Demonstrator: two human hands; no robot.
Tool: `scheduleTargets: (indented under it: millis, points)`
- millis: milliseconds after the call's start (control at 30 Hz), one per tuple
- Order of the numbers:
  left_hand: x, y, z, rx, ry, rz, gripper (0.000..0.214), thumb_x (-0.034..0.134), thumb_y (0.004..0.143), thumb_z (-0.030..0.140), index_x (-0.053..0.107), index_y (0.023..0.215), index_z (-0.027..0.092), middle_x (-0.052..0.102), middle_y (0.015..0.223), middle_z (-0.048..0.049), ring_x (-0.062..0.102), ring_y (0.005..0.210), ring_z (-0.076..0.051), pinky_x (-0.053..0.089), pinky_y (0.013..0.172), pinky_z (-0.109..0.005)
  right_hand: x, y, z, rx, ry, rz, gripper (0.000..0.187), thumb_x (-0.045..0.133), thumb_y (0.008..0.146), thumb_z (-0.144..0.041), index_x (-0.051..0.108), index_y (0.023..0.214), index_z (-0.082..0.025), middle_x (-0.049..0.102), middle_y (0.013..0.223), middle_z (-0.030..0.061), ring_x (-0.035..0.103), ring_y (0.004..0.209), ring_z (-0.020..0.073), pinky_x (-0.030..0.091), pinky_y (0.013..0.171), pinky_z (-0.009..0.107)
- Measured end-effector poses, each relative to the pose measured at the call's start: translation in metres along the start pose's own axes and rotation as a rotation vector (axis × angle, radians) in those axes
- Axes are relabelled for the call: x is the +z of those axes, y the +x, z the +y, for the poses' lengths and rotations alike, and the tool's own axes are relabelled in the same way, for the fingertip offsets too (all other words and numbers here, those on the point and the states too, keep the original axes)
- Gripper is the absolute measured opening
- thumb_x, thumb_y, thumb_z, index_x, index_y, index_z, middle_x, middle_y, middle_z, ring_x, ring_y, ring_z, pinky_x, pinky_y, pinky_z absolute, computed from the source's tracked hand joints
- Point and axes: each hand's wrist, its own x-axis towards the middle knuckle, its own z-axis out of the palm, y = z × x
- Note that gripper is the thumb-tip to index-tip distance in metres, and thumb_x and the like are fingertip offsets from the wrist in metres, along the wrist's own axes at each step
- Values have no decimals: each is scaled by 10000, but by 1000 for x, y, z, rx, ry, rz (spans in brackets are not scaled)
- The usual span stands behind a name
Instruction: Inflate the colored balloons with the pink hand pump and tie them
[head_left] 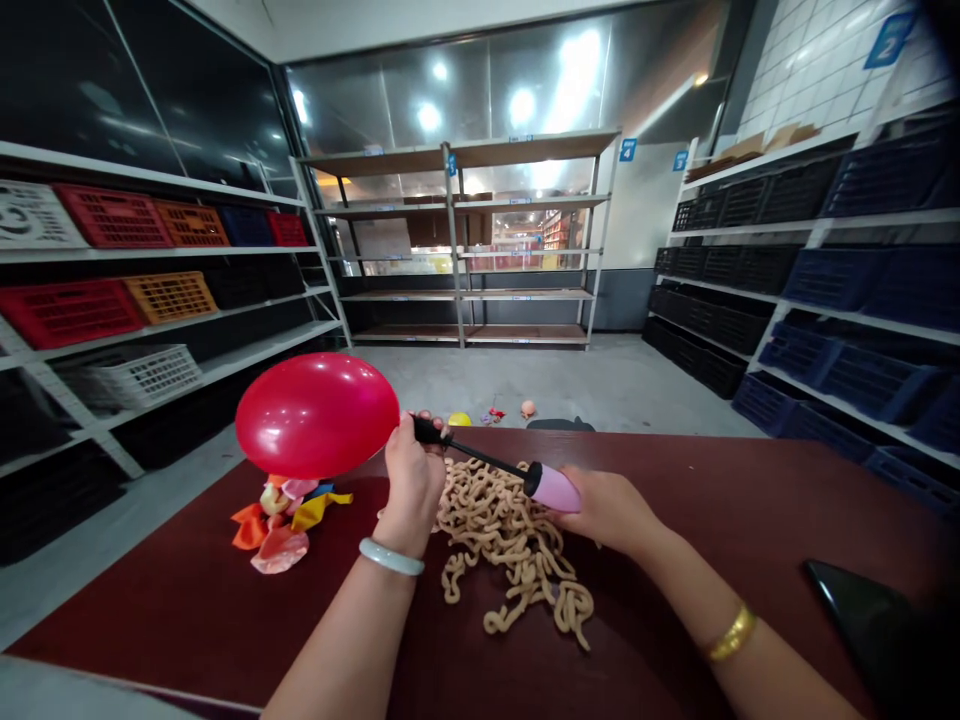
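Observation:
A large red balloon (318,415), inflated, sits at the black nozzle end of a balloon pump (553,487). My left hand (415,465) is closed around that end, where the balloon's neck meets it; the neck itself is hidden by the fingers. On the pump's pink-purple body my right hand (604,508) is closed, with the black rod showing between the two hands. Below the pump lies a heap of tan, curly, rope-like pieces (517,545). Several uninflated balloons (279,548) in orange, pink, yellow and blue lie left of my left hand, under the red balloon.
The dark red table (675,620) carries a black flat device (855,610) at its right edge. Small balloons, one yellow (459,419) and one pinkish (528,408), are on the floor beyond. Racks with red crates (71,312) stand left, dark blue crates (840,275) right.

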Motion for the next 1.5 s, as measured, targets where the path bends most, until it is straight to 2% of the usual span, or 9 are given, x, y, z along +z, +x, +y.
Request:
scheduleTargets:
  millis: [167, 333, 633, 800, 1000, 1200, 1333, 1500]
  points:
    - [2, -11, -12, 23, -20, -31, 240, 702, 782, 280, 486, 824, 185, 548, 725, 3, 560, 624, -124, 444, 592, -261, -6, -3, 1, -16, -91, 46, 385, 571, 816, -555, 585, 993, -214, 712, 884, 77, 675, 795, 257, 364, 626, 303]
    - [8, -30, -27, -36, 0, -45, 228, 685, 792, 271, 475, 826, 190, 547, 740, 6, 553, 625, -122, 444, 597, -262, -6, -6, -4, -24, -130, 75, 375, 595, 794, -539, 571, 980, -214, 712, 868, 75, 677, 785, 274, 365, 612, 312]
    - [21, -78, -64, -184, 36, -80, 270, 699, 797, 334, 469, 853, 203, 562, 783, 9, 567, 639, -121, 480, 648, -292, -3, -8, -19, 20, -25, 81, 355, 602, 787, -527, 564, 958, -218, 716, 845, 62, 676, 748, 252, 343, 594, 296]
    - [24, -87, -66, -191, 34, -82, 275, 693, 807, 352, 465, 858, 205, 562, 789, 8, 563, 641, -121, 493, 676, -313, -4, -8, -24, 48, 4, 63, 357, 614, 791, -510, 569, 995, -220, 718, 871, 57, 678, 768, 251, 347, 600, 293]
    - [26, -73, -52, -146, 68, -105, 241, 682, 812, 334, 492, 841, 189, 558, 756, -2, 556, 615, -120, 454, 589, -261, -2, -6, -26, 39, 70, 50, 458, 589, 805, -574, 575, 1113, -235, 720, 978, 70, 678, 859, 271, 381, 646, 300]
    - [12, -28, -21, -70, 24, -35, 246, 685, 807, 325, 479, 827, 191, 559, 722, -4, 565, 593, -139, 441, 563, -277, -5, -4, -17, 47, 36, -20, 468, 630, 775, -548, 600, 1119, -231, 716, 964, 84, 673, 882, 280, 385, 668, 305]
    - [3, -5, -1, -11, 3, 47, 176, 605, 862, 314, 481, 829, 193, 551, 684, -2, 552, 565, -146, 425, 541, -278, -10, -4, -10, 35, 37, -53, 446, 626, 773, -561, 609, 1087, -245, 713, 943, 68, 665, 878, 262, 372, 662, 293]
    - [1, -2, 1, -27, -26, 45, 122, 536, 897, 258, 484, 811, 190, 540, 675, -7, 541, 566, -140, 410, 534, -266, -13, -4, -5, 15, 40, -104, 466, 613, 766, -613, 607, 1044, -239, 710, 945, 61, 660, 857, 251, 351, 632, 283]
